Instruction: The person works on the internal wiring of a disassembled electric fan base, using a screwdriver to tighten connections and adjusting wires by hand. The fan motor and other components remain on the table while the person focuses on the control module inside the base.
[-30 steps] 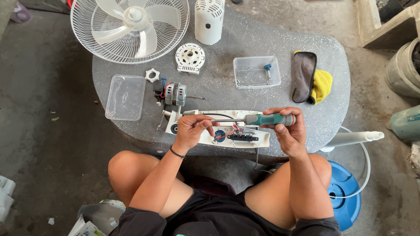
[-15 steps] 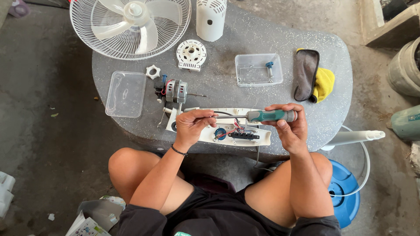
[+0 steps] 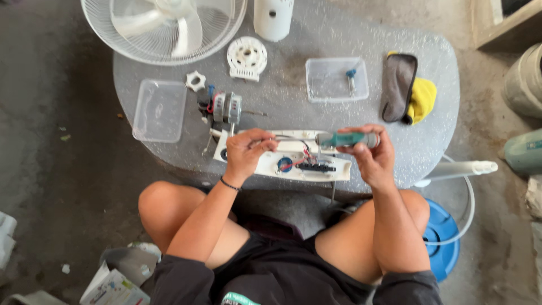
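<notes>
Bare concrete floor surrounds a low grey speckled table (image 3: pixel 395 152) with rounded corners; the person sits at its near edge, knees under the rim.

The white fan housing (image 3: pixel 282 161) lies flat along the near edge, open side up, so that its wiring and parts face the worker. Inside it show a blue round part, red and black leads and a dark terminal strip. The left hand (image 3: pixel 244 153) rests on the housing's left half, fingers curled and pinching a thin wire or rod, apparently to steady it. The right hand (image 3: pixel 374 158) grips a teal-handled tool (image 3: pixel 347 139), fingers wrapped round the handle and pressed together, the tool held level above the housing's right end with its tip pointing left toward the left hand.

Removed parts are set back from the work zone, likely to keep it free:
- motor (image 3: pixel 227 107), just beyond the housing's left end;
- clear lid (image 3: pixel 159 110), near the left edge;
- white slotted disc (image 3: pixel 247 57) and small white nut (image 3: pixel 195 81), toward the far edge;
- clear box (image 3: pixel 337 79) holding a blue-handled bit;
- grey and yellow cloth (image 3: pixel 407 90), toward the right edge;
- fan guard with blade (image 3: pixel 164 25), overhanging the far left corner.
</notes>
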